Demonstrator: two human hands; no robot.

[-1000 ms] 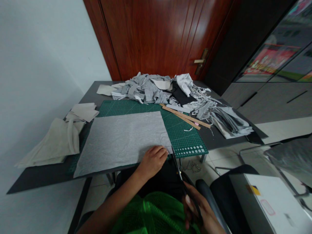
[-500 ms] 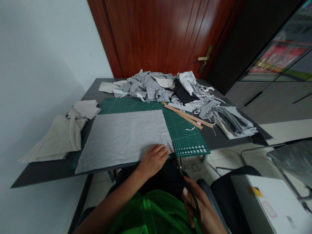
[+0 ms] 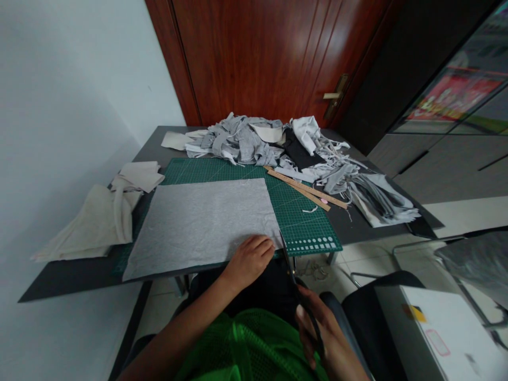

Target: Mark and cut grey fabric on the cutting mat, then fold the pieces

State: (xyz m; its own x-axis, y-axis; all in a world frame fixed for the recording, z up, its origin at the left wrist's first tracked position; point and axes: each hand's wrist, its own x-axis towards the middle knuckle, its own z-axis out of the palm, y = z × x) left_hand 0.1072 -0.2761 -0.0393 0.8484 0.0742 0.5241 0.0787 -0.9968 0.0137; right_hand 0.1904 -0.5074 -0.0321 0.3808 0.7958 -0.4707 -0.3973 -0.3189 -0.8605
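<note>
A grey fabric piece (image 3: 202,222) lies flat over the green cutting mat (image 3: 305,222), its front edge at the table's near side. My left hand (image 3: 252,257) is on the fabric's near right corner, fingers together and curled over its edge. Dark scissors (image 3: 292,278) are gripped in my right hand (image 3: 317,328), just below the table edge, with the fingers wrapped round the handles. Their blades point up and away, beside the fabric's right edge. Whether the blades touch the cloth is too small to tell.
Fabric scraps (image 3: 242,140) are heaped along the back. Two wooden rulers (image 3: 313,191) lie on the mat's right side. Folded cream cloth (image 3: 99,219) sits at the left, grey folded cloth (image 3: 381,201) at the right. A white box (image 3: 456,328) stands at the lower right.
The right hand and scissors have shifted very slightly left. My left hand stays at the fabric's corner, and the fabric looks unmoved.
</note>
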